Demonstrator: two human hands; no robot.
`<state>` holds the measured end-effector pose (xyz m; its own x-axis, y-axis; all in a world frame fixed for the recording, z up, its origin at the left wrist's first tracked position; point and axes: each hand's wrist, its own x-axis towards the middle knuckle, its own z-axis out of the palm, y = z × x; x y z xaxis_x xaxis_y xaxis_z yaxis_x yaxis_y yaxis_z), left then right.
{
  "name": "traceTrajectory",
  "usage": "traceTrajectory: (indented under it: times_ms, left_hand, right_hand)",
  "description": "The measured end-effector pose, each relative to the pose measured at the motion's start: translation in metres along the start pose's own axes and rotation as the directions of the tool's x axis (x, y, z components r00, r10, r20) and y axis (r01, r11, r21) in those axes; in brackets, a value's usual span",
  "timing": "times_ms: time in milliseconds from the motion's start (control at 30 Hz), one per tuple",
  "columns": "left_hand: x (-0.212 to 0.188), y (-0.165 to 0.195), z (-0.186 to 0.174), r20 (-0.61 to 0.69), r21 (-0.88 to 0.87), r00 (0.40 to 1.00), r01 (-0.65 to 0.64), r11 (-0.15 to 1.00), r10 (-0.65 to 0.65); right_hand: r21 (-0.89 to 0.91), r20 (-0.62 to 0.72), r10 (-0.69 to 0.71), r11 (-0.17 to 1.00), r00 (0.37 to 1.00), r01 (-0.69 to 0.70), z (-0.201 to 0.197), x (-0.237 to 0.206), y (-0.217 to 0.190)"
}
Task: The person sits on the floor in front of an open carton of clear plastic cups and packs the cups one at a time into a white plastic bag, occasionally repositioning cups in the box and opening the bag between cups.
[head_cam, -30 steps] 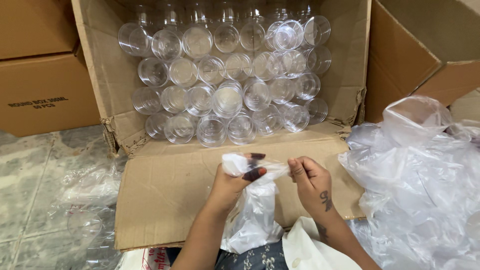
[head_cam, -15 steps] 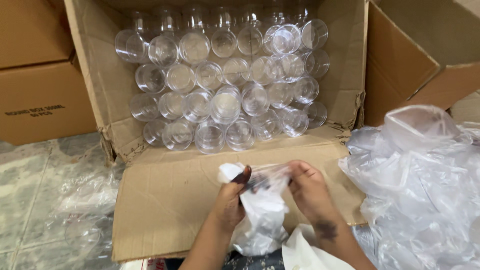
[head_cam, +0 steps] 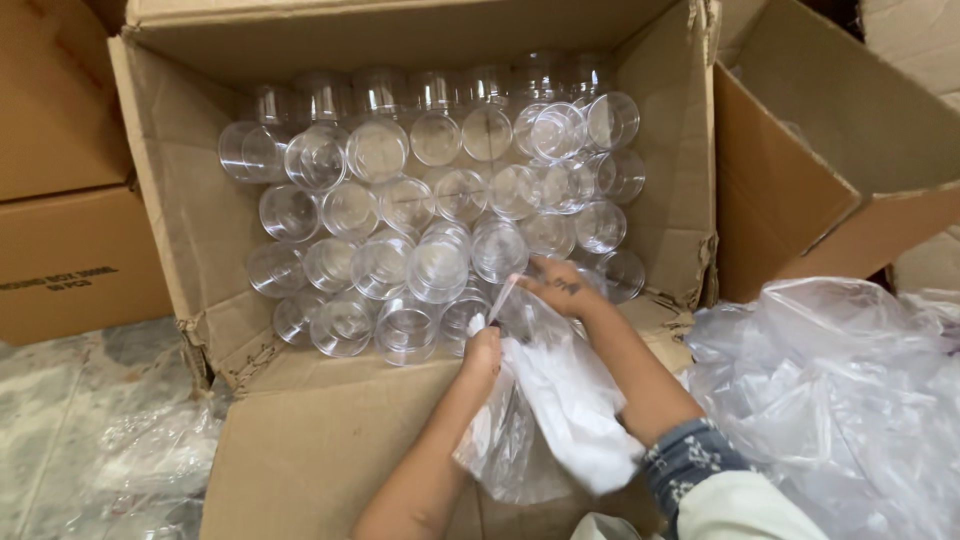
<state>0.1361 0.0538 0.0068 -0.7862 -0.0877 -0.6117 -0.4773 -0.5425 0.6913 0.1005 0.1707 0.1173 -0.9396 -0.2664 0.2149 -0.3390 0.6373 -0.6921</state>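
A large cardboard box [head_cam: 180,200] lies on its side, filled with several stacked clear plastic cups [head_cam: 430,200]. My left hand [head_cam: 482,352] grips one edge of a clear plastic bag [head_cam: 545,410] at the box's mouth. My right hand [head_cam: 562,285] holds the bag's other edge close to the lowest cups, and the forearm passes over the bag. The bag hangs down over the box's front flap [head_cam: 310,440]. I cannot tell whether the bag holds anything.
A pile of crumpled clear plastic bags [head_cam: 840,400] lies at the right. An open empty carton [head_cam: 800,190] stands behind it. Closed cartons [head_cam: 60,230] are stacked at the left. Loose plastic film [head_cam: 140,450] lies on the marble floor at lower left.
Both hands have moved forward from the flap to the box's mouth with the bag. The bag's top has been spread wider, and the camera has moved closer.
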Motion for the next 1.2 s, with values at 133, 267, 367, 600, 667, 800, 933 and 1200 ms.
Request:
traceTrajectory:
  times_ms: [133, 267, 367, 600, 667, 800, 933, 1200]
  left_hand:
    - [-0.012, -0.004, 0.009, 0.003, -0.256, 0.999, -0.04, 0.966, 0.042]
    - [-0.042, -0.008, -0.003, 0.036, -0.381, 0.995, -0.07, 0.922, 0.091]
    - [-0.057, -0.021, -0.016, 0.144, -0.257, 0.939, -0.271, 0.928, 0.314]
    - [-0.062, -0.074, -0.035, 0.442, -0.041, 0.801, -0.431, 0.901, 0.403]
    - [-0.066, -0.073, -0.045, 0.531, -0.138, 0.754, -0.372, 0.918, 0.385]
    - [-0.091, -0.046, -0.065, 0.621, -0.162, 0.736, -0.214, 0.963, 0.268]
    - [-0.117, -0.03, -0.067, 0.635, -0.2, 0.718, -0.203, 0.958, 0.285]
    - [-0.125, -0.044, -0.057, 0.527, 0.059, 0.756, -0.488, 0.871, 0.388]
  right_hand:
    - [-0.129, 0.055, 0.12, 0.985, 0.991, -0.112, 0.012, -0.017, 0.003]
    - [-0.048, -0.229, 0.178, 0.98, 0.957, -0.194, 0.018, -0.067, 0.009]
    - [0.197, -0.504, 0.005, 0.974, 0.864, 0.109, 0.017, -0.103, 0.028]
    - [0.79, -0.26, 0.447, 0.609, 0.856, -0.078, -0.026, -0.164, 0.083]
    - [0.752, -0.456, 0.463, 0.657, 0.76, 0.051, -0.063, -0.189, 0.093]
    - [0.287, -0.884, 0.132, 0.91, 0.448, 0.298, -0.146, -0.274, 0.11]
    - [-0.037, -0.964, -0.024, 0.998, 0.265, -0.048, -0.174, -0.329, 0.107]
    - [-0.293, -0.563, -0.329, 0.937, 0.758, 0.189, -0.065, -0.25, -0.036]
